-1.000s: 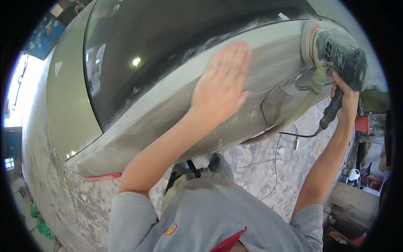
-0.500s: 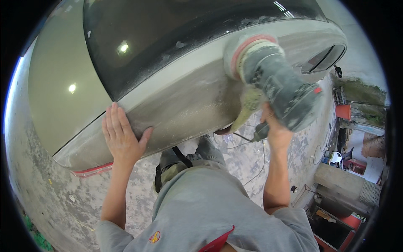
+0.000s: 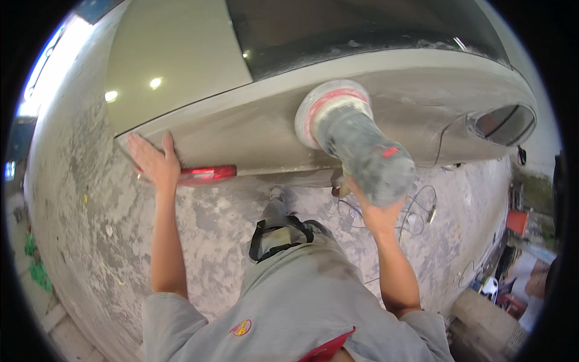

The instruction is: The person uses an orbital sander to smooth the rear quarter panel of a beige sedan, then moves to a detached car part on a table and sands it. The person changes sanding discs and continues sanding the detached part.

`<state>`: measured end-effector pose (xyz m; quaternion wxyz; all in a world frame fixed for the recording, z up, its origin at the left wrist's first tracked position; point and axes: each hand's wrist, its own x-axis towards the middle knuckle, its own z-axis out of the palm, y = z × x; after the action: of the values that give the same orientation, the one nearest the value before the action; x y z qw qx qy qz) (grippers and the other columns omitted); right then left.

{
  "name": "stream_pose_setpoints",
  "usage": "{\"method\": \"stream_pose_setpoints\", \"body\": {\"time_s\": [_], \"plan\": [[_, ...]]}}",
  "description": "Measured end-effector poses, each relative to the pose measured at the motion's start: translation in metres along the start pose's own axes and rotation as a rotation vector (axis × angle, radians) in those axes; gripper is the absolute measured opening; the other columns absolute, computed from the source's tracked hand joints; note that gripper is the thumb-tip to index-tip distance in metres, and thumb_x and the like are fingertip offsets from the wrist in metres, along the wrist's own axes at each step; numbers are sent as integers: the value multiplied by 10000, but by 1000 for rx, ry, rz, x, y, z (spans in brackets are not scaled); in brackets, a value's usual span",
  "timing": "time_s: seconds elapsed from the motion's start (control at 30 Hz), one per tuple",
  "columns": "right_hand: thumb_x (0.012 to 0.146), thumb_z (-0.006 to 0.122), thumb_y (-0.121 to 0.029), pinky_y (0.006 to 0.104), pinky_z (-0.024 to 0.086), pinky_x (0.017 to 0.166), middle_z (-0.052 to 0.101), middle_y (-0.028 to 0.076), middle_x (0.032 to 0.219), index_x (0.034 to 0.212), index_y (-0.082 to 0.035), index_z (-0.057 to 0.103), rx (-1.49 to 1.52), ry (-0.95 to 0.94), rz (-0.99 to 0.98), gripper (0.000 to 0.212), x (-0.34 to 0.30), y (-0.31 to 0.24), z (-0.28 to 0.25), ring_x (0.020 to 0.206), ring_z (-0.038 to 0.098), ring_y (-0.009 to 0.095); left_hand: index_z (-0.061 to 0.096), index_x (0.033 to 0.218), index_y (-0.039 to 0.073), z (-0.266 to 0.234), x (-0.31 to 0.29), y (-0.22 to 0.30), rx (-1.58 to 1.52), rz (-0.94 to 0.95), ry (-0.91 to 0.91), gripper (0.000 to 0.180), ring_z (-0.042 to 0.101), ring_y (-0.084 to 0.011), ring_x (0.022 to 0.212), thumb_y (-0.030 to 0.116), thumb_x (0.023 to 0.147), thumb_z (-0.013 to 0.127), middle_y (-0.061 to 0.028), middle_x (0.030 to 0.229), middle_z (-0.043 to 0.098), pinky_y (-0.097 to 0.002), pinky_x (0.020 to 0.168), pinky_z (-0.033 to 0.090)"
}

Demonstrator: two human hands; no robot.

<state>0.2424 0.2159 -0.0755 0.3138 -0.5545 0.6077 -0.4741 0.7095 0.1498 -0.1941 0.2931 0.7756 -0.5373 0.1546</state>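
My right hand (image 3: 381, 216) grips the grey body of a dusty power sander (image 3: 365, 148). The sander's round pad, with a red ring, is against the dull, sanded side panel (image 3: 241, 127) of a car. My left hand (image 3: 155, 163) lies on the car's rear corner, thumb apart from the fingers, holding nothing. Right beside that hand is a red tail light (image 3: 208, 174). Some fingers of my right hand are hidden behind the sander.
Dark rear glass (image 3: 362, 30) and a glossy beige lid (image 3: 175, 48) lie beyond the panel. A cable (image 3: 416, 217) loops over the stained concrete floor (image 3: 223, 241) at right. An orange bucket (image 3: 517, 222) and clutter stand at the far right.
The sander has travelled along the panel toward the car's rear in my right hand. My left hand has shifted left to the corner by the tail light, and my view has moved along too.
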Motion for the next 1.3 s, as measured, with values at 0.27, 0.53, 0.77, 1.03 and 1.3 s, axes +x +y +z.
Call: {"method": "stream_pose_setpoints", "body": {"time_s": [0.27,0.53,0.77,1.03,1.3], "plan": [[815,875,-32,364,508,1007,722,100,1194,1273,52,645,22,177,175,519,-98,22,-57,1091,676,220,195,1568,-227,20,-108,188,-52,104,-168,1058,128,-565,1578,587,1011,576,-437,1657,183,-618,1300,99],[780,926,-83,375,531,966,745,134,1157,1184,82,683,-51,213,316,499,-181,102,-138,1032,701,222,302,1610,-88,-5,-134,182,-327,440,-238,974,293,-468,1560,522,958,689,-315,1660,336,-557,1289,219],[791,849,-30,326,529,664,735,75,897,1038,70,731,-174,265,656,291,-317,190,-210,727,670,160,285,1546,-224,6,-57,121,178,-133,59,971,204,-525,1577,567,1045,541,-423,1637,272,-585,1309,135],[749,850,-62,321,465,476,693,71,743,906,43,760,-225,333,985,208,-421,215,-213,535,619,160,317,1584,-135,32,-129,308,-317,733,-238,990,200,-450,1603,594,982,607,-307,1700,256,-548,1324,149],[729,832,-106,380,490,478,684,118,683,815,45,720,-378,286,1331,207,-503,251,-175,508,628,211,245,1662,-9,21,-36,259,-360,1399,-516,955,210,-331,1627,550,989,629,-192,1744,247,-471,1345,156]]}}
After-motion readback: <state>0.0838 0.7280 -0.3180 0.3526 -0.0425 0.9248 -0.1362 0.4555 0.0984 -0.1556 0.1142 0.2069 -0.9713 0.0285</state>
